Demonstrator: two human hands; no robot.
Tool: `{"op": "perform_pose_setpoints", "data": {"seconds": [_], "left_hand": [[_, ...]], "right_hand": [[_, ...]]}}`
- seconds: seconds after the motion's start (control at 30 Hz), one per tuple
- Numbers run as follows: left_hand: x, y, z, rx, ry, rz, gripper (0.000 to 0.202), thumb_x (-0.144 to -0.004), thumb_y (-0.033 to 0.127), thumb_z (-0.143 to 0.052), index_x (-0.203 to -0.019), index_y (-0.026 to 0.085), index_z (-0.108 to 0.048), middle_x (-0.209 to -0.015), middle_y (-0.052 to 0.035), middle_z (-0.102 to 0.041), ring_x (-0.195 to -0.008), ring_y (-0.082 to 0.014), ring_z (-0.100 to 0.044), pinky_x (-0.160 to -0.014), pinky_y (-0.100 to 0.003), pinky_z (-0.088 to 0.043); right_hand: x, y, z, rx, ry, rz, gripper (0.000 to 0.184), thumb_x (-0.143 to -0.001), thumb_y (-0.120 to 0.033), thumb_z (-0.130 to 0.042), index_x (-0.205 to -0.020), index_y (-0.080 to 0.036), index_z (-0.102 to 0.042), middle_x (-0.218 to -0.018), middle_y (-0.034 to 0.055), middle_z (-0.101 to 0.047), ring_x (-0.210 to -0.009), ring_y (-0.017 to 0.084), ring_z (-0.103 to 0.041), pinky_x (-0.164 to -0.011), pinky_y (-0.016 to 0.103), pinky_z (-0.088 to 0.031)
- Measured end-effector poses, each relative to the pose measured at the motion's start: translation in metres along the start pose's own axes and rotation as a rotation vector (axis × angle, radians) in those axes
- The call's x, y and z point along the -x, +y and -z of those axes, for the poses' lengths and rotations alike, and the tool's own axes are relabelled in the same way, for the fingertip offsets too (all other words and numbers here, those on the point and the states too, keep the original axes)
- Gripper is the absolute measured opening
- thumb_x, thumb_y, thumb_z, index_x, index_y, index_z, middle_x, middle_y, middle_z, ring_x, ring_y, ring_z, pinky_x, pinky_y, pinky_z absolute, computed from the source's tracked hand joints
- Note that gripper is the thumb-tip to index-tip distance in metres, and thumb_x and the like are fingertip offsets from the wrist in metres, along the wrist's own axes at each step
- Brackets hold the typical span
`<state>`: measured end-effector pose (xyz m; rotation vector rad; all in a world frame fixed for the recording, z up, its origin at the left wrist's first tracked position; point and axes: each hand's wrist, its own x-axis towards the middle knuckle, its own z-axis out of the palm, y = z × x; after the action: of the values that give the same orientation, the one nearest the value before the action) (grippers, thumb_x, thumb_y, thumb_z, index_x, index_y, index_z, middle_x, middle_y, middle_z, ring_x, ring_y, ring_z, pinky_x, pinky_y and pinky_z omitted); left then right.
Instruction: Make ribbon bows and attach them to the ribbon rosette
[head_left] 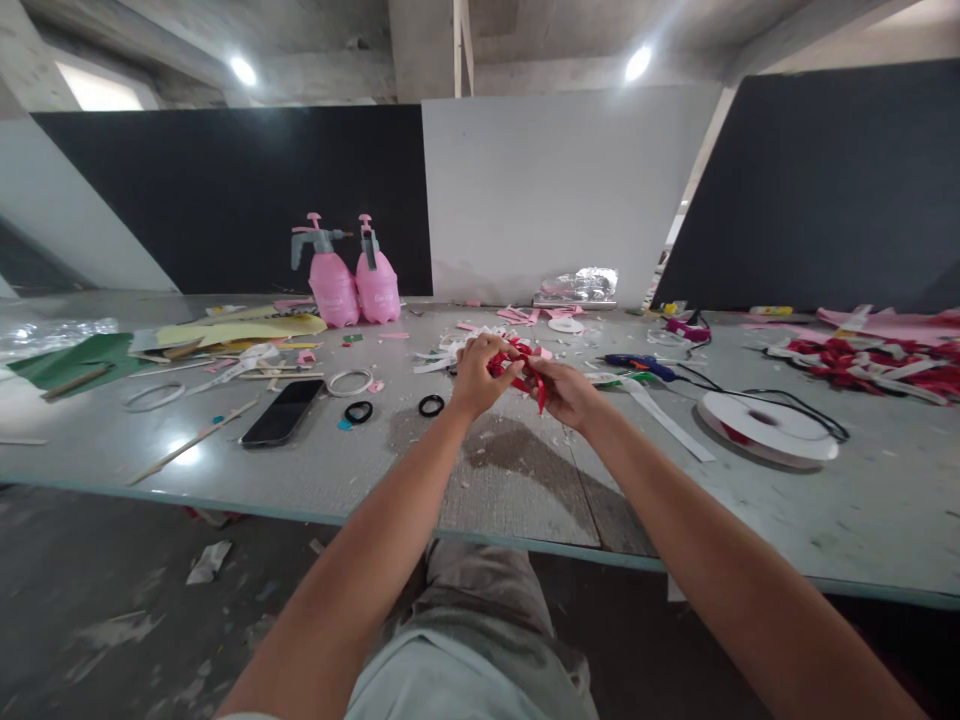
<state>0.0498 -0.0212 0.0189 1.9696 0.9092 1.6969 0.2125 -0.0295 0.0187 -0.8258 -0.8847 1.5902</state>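
The red ribbon is dangling between the left grip and the right grip, over the middle of the bench. Its free end is hanging narrow and loose, so a weak pinch could be letting it twist or slip. Pale scraps are crowding in just beyond the fingers, and a stray strip could be getting caught up with the red. On the right, the white ribbon is trailing close to the right forearm, so a sideways sweep could be dragging it; the blue glue gun is lying near that wrist, and whether it is hot I cannot tell.

Both forearms are slanting inward from the near edge. The right grip is pinching the red ribbon, thumb against finger. The left grip is curving over palm-down, fingers bent; whether it is clamping anything I cannot tell.
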Motion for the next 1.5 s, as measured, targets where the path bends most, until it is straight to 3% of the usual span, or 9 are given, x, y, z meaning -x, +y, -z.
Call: {"op": "perform_pose_setpoints", "data": {"seconds": [0.1,0.3,0.57,0.67,0.83,1.0,1.17,1.37,1.5], "left_hand": [[0.001,0.002,-0.002,-0.024,0.005,0.024,0.015,-0.067,0.02,-0.078,-0.081,0.024,-0.073,-0.097,-0.0054,-0.063,-0.106,-0.0258,-0.052,-0.103,-0.036,-0.031],[0.0,0.0,-0.004,0.147,-0.064,0.109,0.024,-0.063,0.018,-0.081,-0.085,0.023,-0.074,-0.093,-0.0056,-0.067,-0.098,-0.0233,-0.056,-0.096,-0.033,-0.037],[0.0,-0.003,-0.005,0.14,-0.113,0.038,0.015,-0.076,0.026,-0.072,-0.091,0.022,-0.074,-0.094,-0.0054,-0.068,-0.095,-0.0205,-0.057,-0.092,-0.03,-0.039],[-0.001,-0.006,-0.006,0.103,-0.075,0.06,0.012,-0.08,0.03,-0.068,-0.087,0.021,-0.073,-0.088,-0.0036,-0.067,-0.087,-0.0178,-0.058,-0.085,-0.028,-0.041],[-0.003,-0.012,-0.007,0.123,0.033,0.149,0.011,-0.074,0.029,-0.073,-0.076,0.019,-0.071,-0.078,-0.0015,-0.066,-0.072,-0.0134,-0.054,-0.073,-0.024,-0.039],[-0.004,-0.024,-0.008,0.201,0.046,0.246,0.022,-0.077,0.039,-0.07,-0.082,0.018,-0.069,-0.074,-0.0004,-0.065,-0.064,-0.0117,-0.052,-0.065,-0.023,-0.038],[-0.007,-0.035,-0.007,0.172,0.098,0.225,0.025,-0.082,0.042,-0.064,-0.084,0.017,-0.064,-0.076,-0.0012,-0.064,-0.068,-0.0122,-0.056,-0.068,-0.024,-0.042],[-0.009,-0.037,-0.007,0.237,0.178,0.25,0.026,-0.081,0.042,-0.064,-0.083,0.017,-0.062,-0.074,-0.0009,-0.062,-0.065,-0.0111,-0.057,-0.067,-0.024,-0.044],[-0.009,-0.032,-0.007,0.245,0.168,0.271,0.025,-0.079,0.041,-0.066,-0.083,0.016,-0.062,-0.072,0.0001,-0.061,-0.061,-0.0099,-0.055,-0.063,-0.023,-0.044]], "right_hand": [[0.0,0.0,0.002,0.009,-0.017,0.01,0.008,-0.084,-0.015,-0.063,-0.077,-0.016,-0.064,-0.059,-0.0001,-0.063,-0.045,0.008,-0.055,-0.044,0.015,-0.052],[-0.001,0.0,0.003,-0.011,-0.037,-0.006,0.004,-0.083,-0.016,-0.062,-0.081,-0.016,-0.066,-0.064,0.0015,-0.067,-0.047,0.009,-0.057,-0.043,0.018,-0.053],[0.005,-0.005,0.001,-0.042,-0.114,-0.026,0.006,-0.084,-0.02,-0.062,-0.079,-0.017,-0.064,-0.063,0.0005,-0.062,-0.05,0.008,-0.054,-0.041,0.015,-0.048],[0.004,-0.004,0.001,-0.051,-0.132,-0.029,0.005,-0.084,-0.019,-0.061,-0.081,-0.017,-0.064,-0.063,0.0001,-0.061,-0.051,0.008,-0.053,-0.041,0.015,-0.047],[0.0,-0.003,0.001,-0.084,-0.045,-0.093,0.006,-0.085,-0.015,-0.058,-0.085,-0.014,-0.064,-0.064,0.0019,-0.061,-0.05,0.008,-0.052,-0.039,0.015,-0.047],[-0.001,-0.003,0.001,-0.086,-0.022,-0.07,0.012,-0.083,-0.013,-0.061,-0.093,-0.013,-0.068,-0.065,0.0005,-0.061,-0.051,0.007,-0.053,-0.037,0.013,-0.044],[-0.002,-0.002,0.003,-0.048,0.014,-0.01,0.015,-0.08,-0.015,-0.065,-0.094,-0.015,-0.071,-0.068,-0.0003,-0.062,-0.05,0.006,-0.05,-0.036,0.013,-0.042],[-0.006,0.004,0.003,0.191,0.068,0.072,0.016,-0.078,-0.028,-0.07,-0.087,-0.015,-0.072,-0.072,0.0035,-0.066,-0.054,0.01,-0.055,-0.041,0.02,-0.049],[-0.013,0.01,0.003,0.508,0.096,0.297,0.033,-0.076,-0.048,-0.07,-0.08,-0.015,-0.073,-0.066,0.0031,-0.065,-0.055,0.013,-0.055,-0.048,0.024,-0.049]]}}
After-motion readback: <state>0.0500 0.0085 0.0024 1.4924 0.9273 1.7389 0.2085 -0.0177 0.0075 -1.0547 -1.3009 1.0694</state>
